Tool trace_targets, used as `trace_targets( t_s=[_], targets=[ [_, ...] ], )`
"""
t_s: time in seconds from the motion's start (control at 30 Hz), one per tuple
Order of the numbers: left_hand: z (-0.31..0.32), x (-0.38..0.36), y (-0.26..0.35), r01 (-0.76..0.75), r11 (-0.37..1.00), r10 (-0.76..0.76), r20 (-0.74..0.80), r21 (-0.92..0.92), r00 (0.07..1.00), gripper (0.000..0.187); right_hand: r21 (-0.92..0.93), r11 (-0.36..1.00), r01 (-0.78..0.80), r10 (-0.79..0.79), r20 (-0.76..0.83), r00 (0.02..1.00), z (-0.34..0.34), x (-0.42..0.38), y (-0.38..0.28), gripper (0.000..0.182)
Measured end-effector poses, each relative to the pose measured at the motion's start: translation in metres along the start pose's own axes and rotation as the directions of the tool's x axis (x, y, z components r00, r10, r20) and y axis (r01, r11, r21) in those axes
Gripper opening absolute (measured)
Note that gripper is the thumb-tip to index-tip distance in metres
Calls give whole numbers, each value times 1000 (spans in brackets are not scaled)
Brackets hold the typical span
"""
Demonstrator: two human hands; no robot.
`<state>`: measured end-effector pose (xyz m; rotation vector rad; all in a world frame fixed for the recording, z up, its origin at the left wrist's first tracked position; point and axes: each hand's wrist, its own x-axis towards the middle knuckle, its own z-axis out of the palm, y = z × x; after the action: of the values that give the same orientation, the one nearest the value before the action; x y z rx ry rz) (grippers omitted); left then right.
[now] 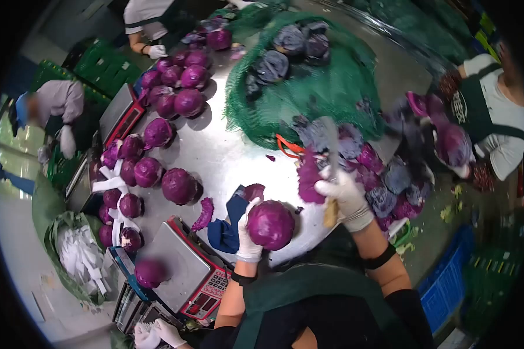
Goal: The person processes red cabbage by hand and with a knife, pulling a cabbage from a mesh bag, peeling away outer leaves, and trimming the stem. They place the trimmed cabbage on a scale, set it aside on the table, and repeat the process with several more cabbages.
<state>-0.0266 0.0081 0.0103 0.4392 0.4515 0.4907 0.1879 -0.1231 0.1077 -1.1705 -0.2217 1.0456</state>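
Note:
My left hand [248, 237], in a white glove, is wrapped round the left side of a peeled red cabbage [271, 225] low over the metal table. My right hand [348, 199], gloved too, grips a knife by its wooden handle [330, 214]; the blade [333, 142] points away from me and looks blurred. Behind the knife lie loose purple cabbage leaves [311, 177] and a heap of dull, untrimmed cabbages [384, 200]. A dark blue cloth [227, 224] sits beside my left hand, next to a curled leaf piece [203, 214].
A green mesh sack [326, 87] with dull cabbages lies across the table. Several trimmed cabbages [179, 186] stand at the left, near a red-sided scale [183, 273]. A bag of white strips [82, 262] is at far left. Co-workers surround the table; one's gloved hands [157, 334] show lower left.

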Motion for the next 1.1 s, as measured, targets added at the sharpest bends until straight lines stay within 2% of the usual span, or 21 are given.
trace_targets(
  t_s=[0.03,0.07,0.1,0.13,0.17,0.2,0.23,0.27,0.3,0.4,0.5,0.57,0.63,0.67,0.77,0.83,0.87,0.9,0.97,1.03,1.1],
  targets=[
    [-4,-1,4,24,984,-26,-11,-179,1000,53,-189,981,44,-54,-51,997,-6,8,-10,33],
    [2,0,17,-105,989,97,-86,-100,992,49,-487,846,217,-285,-70,956,-32,28,12,41],
    [-20,1,31,-243,960,257,-92,139,962,47,-816,435,381,-571,77,817,-51,36,21,52],
    [-24,-2,48,-364,702,507,-71,612,859,47,-922,227,314,-627,109,772,-53,29,21,59],
    [-27,-5,63,-308,258,687,50,916,725,48,-837,434,334,-545,52,837,-65,32,38,58],
    [-26,-3,91,-506,721,636,-160,473,755,50,-856,450,255,-380,75,922,-67,28,42,52],
    [-25,0,125,-532,825,482,-253,-192,839,52,-827,435,355,-436,152,887,-67,31,58,45],
    [-27,3,153,-606,755,487,-406,-250,774,53,-852,348,390,-426,227,876,-61,31,62,38],
    [-29,3,175,-674,677,462,-543,-295,701,53,-845,398,356,-371,207,905,-57,34,74,34],
    [-91,3,213,-784,594,549,-623,-178,557,52,-859,308,409,-292,323,900,-42,49,85,29],
    [-98,-1,214,-788,418,335,-730,-452,596,70,-858,280,430,-267,361,894,-32,68,75,30],
    [-90,6,199,-681,611,479,-495,-404,725,65,-880,200,431,-243,382,892,-25,86,57,35],
    [-56,28,187,-467,791,407,-230,-396,884,58,-869,264,418,-326,327,887,-14,110,41,54],
    [-24,41,179,-387,850,314,-246,-357,917,55,-881,346,321,-277,231,933,-9,127,38,63],
    [4,100,166,-189,982,188,-143,12,972,54,-905,-16,424,-448,386,806,-7,194,55,83],
    [20,144,157,-208,956,235,-119,206,965,51,-976,-32,214,-275,214,937,12,199,45,89],
    [32,163,153,-196,926,250,-136,323,959,48,-996,-21,87,-71,88,994,12,206,45,77],
    [40,179,147,-205,881,276,-111,426,955,47,-990,-87,108,-151,121,981,-1,214,70,53],
    [80,194,132,-206,650,368,-66,731,927,47,-962,15,274,-151,268,951,-17,198,90,23],
    [61,241,109,-363,184,499,231,913,835,63,-913,9,409,0,409,913,-35,155,109,27],
    [79,256,92,-299,-152,474,334,942,815,72,-966,27,256,38,256,966,-45,92,98,32]
  ],
)
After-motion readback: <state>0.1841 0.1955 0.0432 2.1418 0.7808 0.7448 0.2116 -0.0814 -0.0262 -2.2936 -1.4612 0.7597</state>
